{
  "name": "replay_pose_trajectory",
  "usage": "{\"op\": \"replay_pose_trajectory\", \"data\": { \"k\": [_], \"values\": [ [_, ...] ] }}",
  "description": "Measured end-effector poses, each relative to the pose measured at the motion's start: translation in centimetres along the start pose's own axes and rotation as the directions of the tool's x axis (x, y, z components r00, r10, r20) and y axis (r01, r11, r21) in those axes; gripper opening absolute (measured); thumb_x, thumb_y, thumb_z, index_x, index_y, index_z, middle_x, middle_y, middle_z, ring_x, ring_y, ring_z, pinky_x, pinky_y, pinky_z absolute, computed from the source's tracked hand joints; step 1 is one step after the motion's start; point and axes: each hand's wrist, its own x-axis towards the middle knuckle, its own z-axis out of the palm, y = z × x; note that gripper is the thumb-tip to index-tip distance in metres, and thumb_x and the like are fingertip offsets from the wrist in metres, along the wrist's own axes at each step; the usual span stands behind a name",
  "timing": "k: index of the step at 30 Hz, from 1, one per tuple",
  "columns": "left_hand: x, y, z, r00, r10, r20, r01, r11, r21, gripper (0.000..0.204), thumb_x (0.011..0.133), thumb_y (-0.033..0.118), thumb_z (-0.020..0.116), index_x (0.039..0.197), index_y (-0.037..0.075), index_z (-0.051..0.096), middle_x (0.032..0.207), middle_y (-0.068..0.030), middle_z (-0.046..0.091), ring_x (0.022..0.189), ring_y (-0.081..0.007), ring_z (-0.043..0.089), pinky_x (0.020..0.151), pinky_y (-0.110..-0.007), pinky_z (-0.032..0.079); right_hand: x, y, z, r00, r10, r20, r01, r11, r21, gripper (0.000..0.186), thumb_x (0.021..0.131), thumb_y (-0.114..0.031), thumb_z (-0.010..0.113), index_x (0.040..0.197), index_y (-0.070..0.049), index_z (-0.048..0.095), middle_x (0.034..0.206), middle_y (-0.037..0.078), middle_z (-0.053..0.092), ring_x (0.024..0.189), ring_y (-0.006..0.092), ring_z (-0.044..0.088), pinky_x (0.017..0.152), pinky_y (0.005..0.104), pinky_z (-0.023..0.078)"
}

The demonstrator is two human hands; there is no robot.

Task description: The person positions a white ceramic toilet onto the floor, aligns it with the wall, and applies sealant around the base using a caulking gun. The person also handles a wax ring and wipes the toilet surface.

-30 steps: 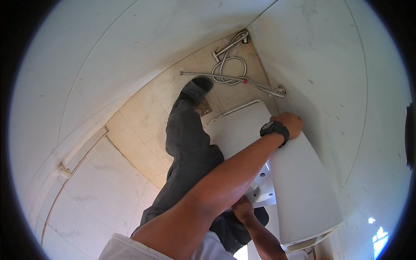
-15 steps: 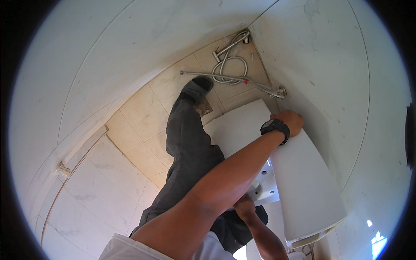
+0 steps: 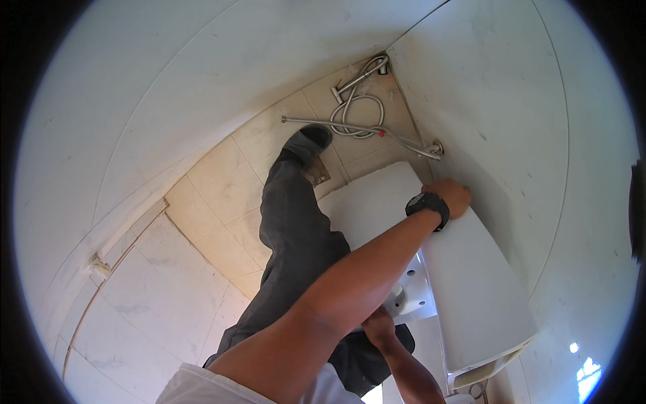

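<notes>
A large white ceramic toilet fixture (image 3: 484, 283) lies tilted beside the right wall, with a long smooth panel and a recessed part with several round holes (image 3: 412, 286). My left hand (image 3: 449, 196), with a black watch on its wrist, is closed over the fixture's upper edge near the wall. Below the holed part, at its near edge, is my right hand (image 3: 380, 326). Its fingers look curled, but my left forearm partly covers them, and what they hold is hidden. My leg in dark trousers (image 3: 293, 215) stretches along the fixture's left side.
A coiled metal hose with a spray head (image 3: 338, 94) lies in the far corner, near a pipe outlet (image 3: 436, 149) on the right wall. My shod foot (image 3: 309, 141) rests by a floor drain (image 3: 317, 172). Pale walls close in on both sides.
The whole view has shifted slightly, so the hose and fixture appear a little lower. Both hands keep their places on the fixture.
</notes>
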Motion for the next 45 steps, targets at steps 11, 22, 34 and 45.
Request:
{"op": "replay_pose_trajectory", "data": {
  "k": [11, 22, 34, 45],
  "values": [
    [1.0, -0.4, 1.5, 1.000, 0.015, -0.008, -0.014, 0.998, 0.059, 0.057, 0.092, 0.041, 0.036, 0.108, -0.003, 0.068, 0.117, -0.0237, 0.065, 0.110, -0.0403, 0.061, 0.098, -0.049, 0.042, -0.5, 0.2, 2.4, 1.000, 0.015, -0.021, -0.014, 0.998, 0.064, 0.009, 0.076, -0.015, 0.058, 0.076, -0.010, 0.066, 0.080, 0.007, 0.065, 0.083, 0.0235, 0.064, 0.080, 0.0390, 0.050],
    [1.6, -0.7, 1.1, 0.999, 0.033, -0.004, -0.033, 0.999, 0.040, 0.056, 0.092, 0.041, 0.038, 0.107, -0.002, 0.068, 0.118, -0.0245, 0.064, 0.108, -0.0416, 0.062, 0.096, -0.050, 0.044, -0.3, 0.6, 1.3, 0.999, 0.026, -0.025, -0.024, 0.997, 0.070, 0.009, 0.076, -0.015, 0.058, 0.075, -0.009, 0.065, 0.079, 0.008, 0.064, 0.080, 0.0242, 0.065, 0.079, 0.0387, 0.050],
    [2.3, -0.3, 1.4, 0.994, 0.105, 0.041, -0.111, 0.974, 0.200, 0.051, 0.094, 0.037, 0.034, 0.113, 0.004, 0.068, 0.121, -0.0209, 0.064, 0.110, -0.0389, 0.062, 0.096, -0.050, 0.046, 0.0, 1.1, 0.5, 0.992, 0.117, -0.052, -0.107, 0.980, 0.168, 0.009, 0.076, -0.015, 0.059, 0.078, -0.009, 0.066, 0.081, 0.008, 0.065, 0.078, 0.0240, 0.065, 0.074, 0.0388, 0.051],
    [2.7, -0.5, 1.5, 0.995, 0.096, 0.004, -0.095, 0.984, 0.153, 0.049, 0.093, 0.036, 0.036, 0.112, 0.005, 0.069, 0.119, -0.0198, 0.065, 0.108, -0.0408, 0.062, 0.094, -0.051, 0.047, 0.7, 1.1, -0.7, 0.988, 0.106, -0.117, -0.097, 0.992, 0.077, 0.016, 0.073, -0.016, 0.061, 0.085, -0.010, 0.070, 0.082, 0.006, 0.066, 0.078, 0.0225, 0.065, 0.072, 0.0369, 0.051]
  ]
}}
